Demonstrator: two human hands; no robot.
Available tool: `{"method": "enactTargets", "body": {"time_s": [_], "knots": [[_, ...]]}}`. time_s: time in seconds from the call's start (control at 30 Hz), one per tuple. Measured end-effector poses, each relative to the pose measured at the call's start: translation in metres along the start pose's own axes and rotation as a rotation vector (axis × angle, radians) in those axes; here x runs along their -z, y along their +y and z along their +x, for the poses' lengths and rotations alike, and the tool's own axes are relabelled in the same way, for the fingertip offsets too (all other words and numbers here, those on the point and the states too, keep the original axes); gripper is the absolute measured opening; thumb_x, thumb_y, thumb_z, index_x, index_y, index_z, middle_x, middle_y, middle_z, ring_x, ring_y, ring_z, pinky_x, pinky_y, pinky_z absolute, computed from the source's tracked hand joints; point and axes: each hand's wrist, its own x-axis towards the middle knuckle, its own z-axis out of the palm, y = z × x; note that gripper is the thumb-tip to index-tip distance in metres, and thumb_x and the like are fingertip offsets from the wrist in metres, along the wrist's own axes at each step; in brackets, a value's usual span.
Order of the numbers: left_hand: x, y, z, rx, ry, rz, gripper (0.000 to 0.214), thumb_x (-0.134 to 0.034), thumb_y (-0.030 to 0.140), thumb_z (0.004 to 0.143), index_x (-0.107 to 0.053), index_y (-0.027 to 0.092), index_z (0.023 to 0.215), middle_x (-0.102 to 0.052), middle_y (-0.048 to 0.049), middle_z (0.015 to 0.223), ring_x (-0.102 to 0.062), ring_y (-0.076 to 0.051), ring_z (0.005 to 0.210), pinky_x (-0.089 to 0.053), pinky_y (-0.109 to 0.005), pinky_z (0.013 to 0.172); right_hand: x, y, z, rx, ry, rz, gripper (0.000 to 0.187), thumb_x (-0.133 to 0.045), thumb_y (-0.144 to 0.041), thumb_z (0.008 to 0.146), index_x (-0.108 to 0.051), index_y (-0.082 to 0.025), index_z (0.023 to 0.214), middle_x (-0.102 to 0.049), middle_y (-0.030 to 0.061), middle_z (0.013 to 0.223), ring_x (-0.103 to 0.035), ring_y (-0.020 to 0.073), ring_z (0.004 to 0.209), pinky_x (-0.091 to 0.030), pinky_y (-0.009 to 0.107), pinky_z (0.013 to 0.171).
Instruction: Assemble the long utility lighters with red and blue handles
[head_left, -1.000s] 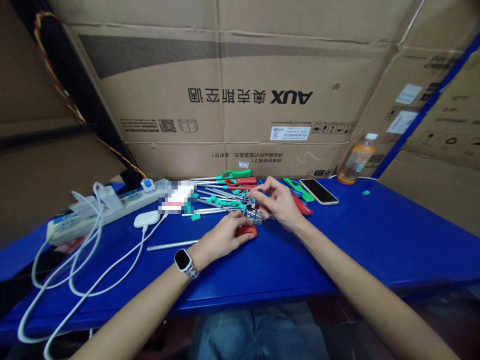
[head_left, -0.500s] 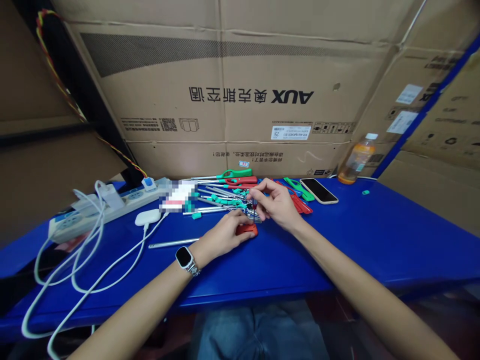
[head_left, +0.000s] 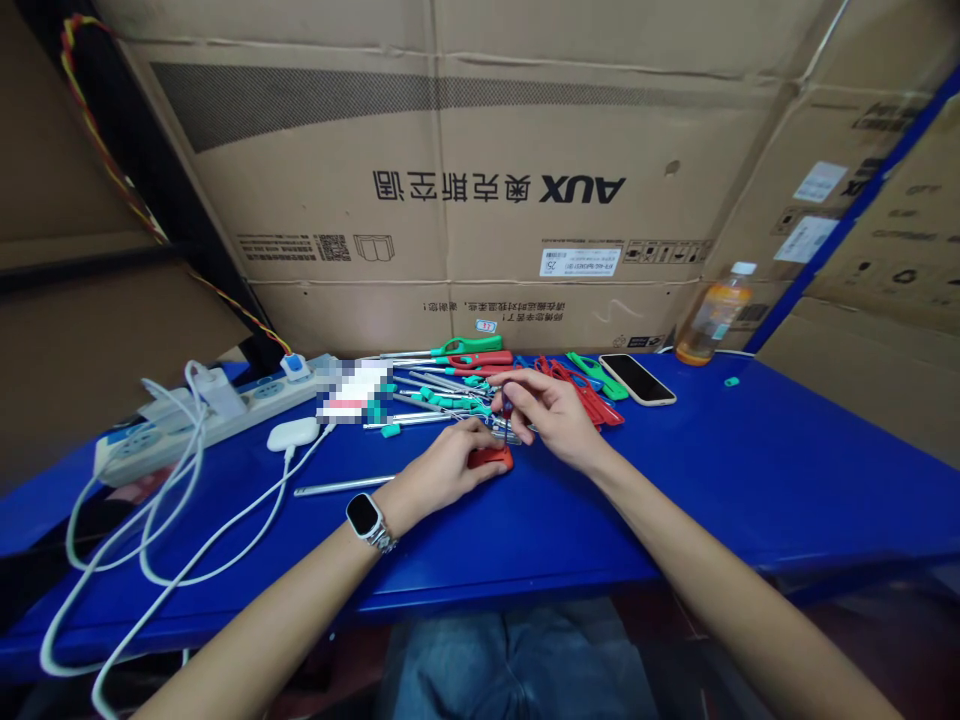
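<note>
My left hand (head_left: 448, 462) is closed over a red long-necked lighter (head_left: 496, 458), pressing it flat on the blue table. A metal tube (head_left: 341, 485) sticks out on the left from under this hand, in line with the lighter; where they join is hidden. My right hand (head_left: 556, 412) pinches a small screwdriver (head_left: 507, 408) upright, its shaft pointing down at the lighter's handle. Whether the tip sits in a screw is too small to tell. Behind both hands lie several metal lighter tubes with teal pieces (head_left: 450, 398).
Red lighter handles (head_left: 596, 400), a green one (head_left: 596, 375) and a phone (head_left: 637, 380) lie right of the pile. A drink bottle (head_left: 712, 320) stands against the cardboard (head_left: 315, 150). A power strip (head_left: 217, 420) and white cables occupy the left.
My right fingers have shifted slightly around the screwdriver, and more of its dark handle shows. The left hand keeps its place on the lighter.
</note>
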Motion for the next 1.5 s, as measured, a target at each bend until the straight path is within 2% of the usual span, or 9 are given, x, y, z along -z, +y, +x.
{"method": "enactTargets", "body": {"time_s": [0.23, 0.47, 0.63, 0.73, 0.97, 1.13, 1.23, 1.33, 1.5], "knots": [[0.001, -0.002, 0.000, 0.007, -0.009, 0.044, 0.028, -0.059, 0.041, 0.093, -0.072, 0.020, 0.107, -0.061, -0.0078, 0.103, -0.062, -0.022, 0.092, -0.049, -0.034, 0.089, 0.006, 0.008, 0.005, -0.039, 0.197, 0.007, 0.051, -0.079, -0.051, 0.070, -0.037, -0.023, 0.076, -0.066, -0.0041, 0.068, -0.043, 0.0041, 0.034, -0.029, 0.019, 0.034], [0.004, -0.002, -0.002, -0.036, -0.025, 0.182, 0.030, -0.055, 0.043, 0.094, -0.068, 0.023, 0.114, -0.060, -0.0089, 0.114, -0.060, -0.026, 0.104, -0.048, -0.038, 0.096, 0.001, 0.021, -0.006, -0.055, 0.011, -0.096, 0.035, -0.061, -0.053, 0.086, -0.057, -0.021, 0.100, -0.068, 0.0006, 0.081, -0.056, 0.0089, 0.049, -0.048, 0.023, 0.048], [0.023, 0.001, -0.008, -0.007, 0.009, 0.330, 0.039, -0.065, 0.050, 0.086, -0.066, 0.021, 0.112, -0.061, -0.0088, 0.111, -0.060, -0.028, 0.102, -0.049, -0.039, 0.090, 0.018, 0.013, -0.008, -0.100, 0.137, -0.500, 0.030, -0.059, -0.048, 0.088, -0.059, -0.020, 0.079, -0.063, -0.0012, 0.058, -0.052, 0.0123, 0.043, -0.040, 0.025, 0.046], [0.038, 0.001, -0.018, 0.035, 0.004, 0.470, 0.039, -0.066, 0.054, 0.084, -0.067, 0.020, 0.104, -0.061, -0.0090, 0.106, -0.058, -0.029, 0.099, -0.047, -0.041, 0.086, 0.029, 0.015, -0.012, -0.168, 0.101, -0.828, 0.030, -0.063, -0.040, 0.086, -0.056, -0.019, 0.065, -0.059, -0.0001, 0.052, -0.054, 0.0144, 0.048, -0.036, 0.026, 0.050], [0.046, -0.007, -0.034, 0.019, -0.097, 0.507, 0.026, -0.056, 0.042, 0.092, -0.064, 0.020, 0.100, -0.057, -0.0075, 0.100, -0.056, -0.027, 0.096, -0.045, -0.039, 0.083, 0.038, 0.031, -0.016, -0.281, 0.063, -1.019, 0.011, -0.068, -0.027, 0.081, -0.066, -0.017, 0.084, -0.065, 0.0026, 0.063, -0.059, 0.0171, 0.057, -0.037, 0.027, 0.056], [0.041, -0.002, -0.032, -0.045, -0.078, 0.500, 0.023, -0.052, 0.040, 0.095, -0.059, 0.018, 0.096, -0.056, -0.0083, 0.101, -0.056, -0.024, 0.090, -0.046, -0.037, 0.082, 0.029, 0.017, -0.023, -0.087, 0.048, -1.075, 0.023, -0.060, -0.036, 0.089, -0.067, -0.016, 0.098, -0.069, 0.0068, 0.083, -0.064, 0.0192, 0.071, -0.044, 0.030, 0.064], [0.042, 0.007, -0.027, -0.064, -0.066, 0.549, 0.024, -0.050, 0.040, 0.097, -0.057, 0.018, 0.103, -0.056, -0.0104, 0.109, -0.057, -0.025, 0.092, -0.048, -0.039, 0.084, 0.018, 0.002, -0.027, 0.089, -0.218, -1.112, 0.039, -0.058, -0.050, 0.090, -0.063, -0.021, 0.117, -0.067, 0.0092, 0.112, -0.065, 0.0235, 0.097, -0.048, 0.034, 0.075], [0.049, 0.014, -0.014, -0.066, -0.075, 0.607, 0.027, -0.047, 0.040, 0.098, -0.054, 0.018, 0.112, -0.053, -0.0126, 0.119, -0.060, -0.025, 0.090, -0.050, -0.039, 0.080, 0.013, -0.003, -0.020, 0.194, -0.392, -1.138, 0.038, -0.057, -0.046, 0.093, -0.060, -0.020, 0.121, -0.067, 0.0110, 0.115, -0.061, 0.0274, 0.109, -0.047, 0.042, 0.090], [0.076, -0.002, 0.029, -0.117, -0.013, 0.568, 0.029, -0.046, 0.037, 0.100, -0.050, 0.019, 0.122, -0.050, -0.0117, 0.122, -0.063, -0.022, 0.089, -0.051, -0.035, 0.075, 0.033, 0.008, 0.025, 0.214, -0.352, -1.063, 0.031, -0.051, -0.037, 0.097, -0.057, -0.020, 0.123, -0.068, 0.0105, 0.116, -0.063, 0.0244, 0.101, -0.046, 0.038, 0.086]]}}
